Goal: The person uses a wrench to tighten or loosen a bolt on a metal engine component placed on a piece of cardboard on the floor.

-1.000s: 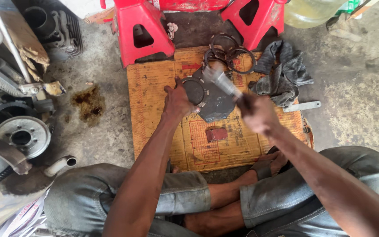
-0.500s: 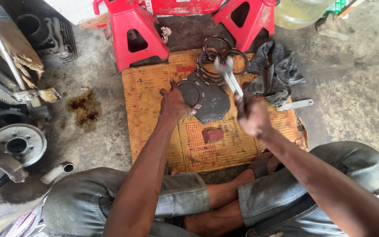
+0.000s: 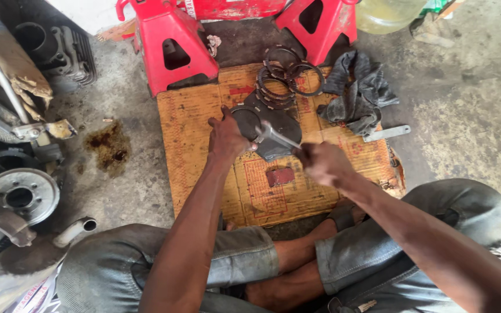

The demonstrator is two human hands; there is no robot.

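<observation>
A person sits cross-legged on the floor at the near edge of a cardboard sheet that serves as the surface. The left hand lies flat on a dark round metal part near the middle of the cardboard, fingers together and pressing its left side down; the thumb points toward the far edge. The right hand is closed in a fist around the handle of a metal tool. The tool's long axis runs from the fist up and to the left, its head resting on the part just beside the left hand's fingers. The tool is blurred, so its kind is hard to make out, and the handle end is hidden inside the fist. The left hand covers part of the metal part, so its full outline cannot be told.

At the far edge of the cardboard lies a stack of toothed rings, some overlapping. A dark rag sits at the far right corner, a flat wrench just beside it. A small red block lies nearer the person. Two red stands stand beyond the far edge, cut off at the top.
</observation>
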